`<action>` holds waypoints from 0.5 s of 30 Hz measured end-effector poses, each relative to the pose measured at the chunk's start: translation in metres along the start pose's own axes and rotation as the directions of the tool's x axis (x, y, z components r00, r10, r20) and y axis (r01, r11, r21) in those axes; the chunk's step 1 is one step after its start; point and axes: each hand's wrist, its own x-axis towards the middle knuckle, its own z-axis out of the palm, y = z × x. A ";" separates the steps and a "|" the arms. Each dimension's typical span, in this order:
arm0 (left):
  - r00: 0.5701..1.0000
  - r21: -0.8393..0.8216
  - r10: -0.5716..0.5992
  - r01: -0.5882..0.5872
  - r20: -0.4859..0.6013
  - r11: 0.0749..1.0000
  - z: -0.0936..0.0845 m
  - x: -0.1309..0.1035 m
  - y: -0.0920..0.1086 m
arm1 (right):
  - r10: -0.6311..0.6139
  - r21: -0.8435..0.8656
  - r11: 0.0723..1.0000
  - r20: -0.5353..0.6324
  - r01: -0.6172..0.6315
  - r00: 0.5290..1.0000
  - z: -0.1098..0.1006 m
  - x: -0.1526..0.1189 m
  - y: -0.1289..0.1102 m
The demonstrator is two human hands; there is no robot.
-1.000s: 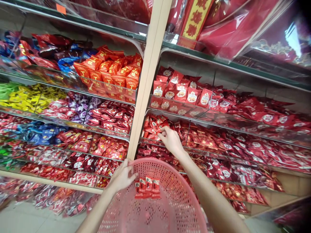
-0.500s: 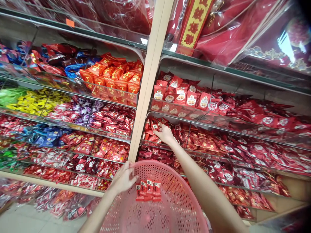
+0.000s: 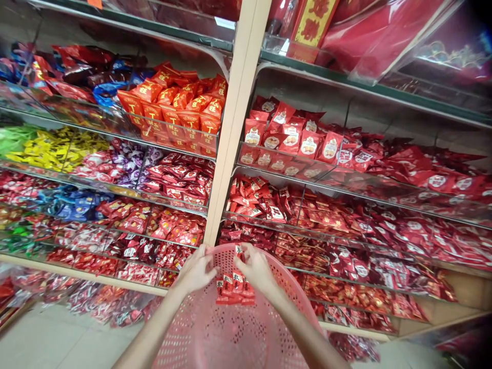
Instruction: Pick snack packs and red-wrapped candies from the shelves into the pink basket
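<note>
A pink perforated plastic basket is held up in front of the shelves. My left hand is closed on its far left rim, thumb on the inner side. Over the basket's far part, my right hand pinches a small red-and-white candy packet with black characters. Below that, in the basket, several matching candy packets lie side by side in a row; the right fingers partly cover those at the right.
Shelves with clear front guards hold loose sweets: orange-red packets, yellow candies, white-labelled red packets and a bin of red packets. A wooden post divides the shelves. Bagged goods lie low at the left.
My right hand has come down from the red-packet bin to above the basket with one candy packet. My left hand stays on the rim. The view has shifted slightly.
</note>
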 end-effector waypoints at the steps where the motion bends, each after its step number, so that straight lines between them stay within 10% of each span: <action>1: 1.000 -0.009 -0.001 0.001 -0.005 1.000 0.000 0.000 0.000 | 0.074 -0.090 0.994 0.055 -0.069 0.996 0.012 -0.003 0.011; 15: 1.000 -0.045 0.000 0.000 0.012 0.999 -0.002 -0.002 0.001 | 0.271 -0.397 0.900 0.181 -0.182 0.945 0.091 -0.005 0.017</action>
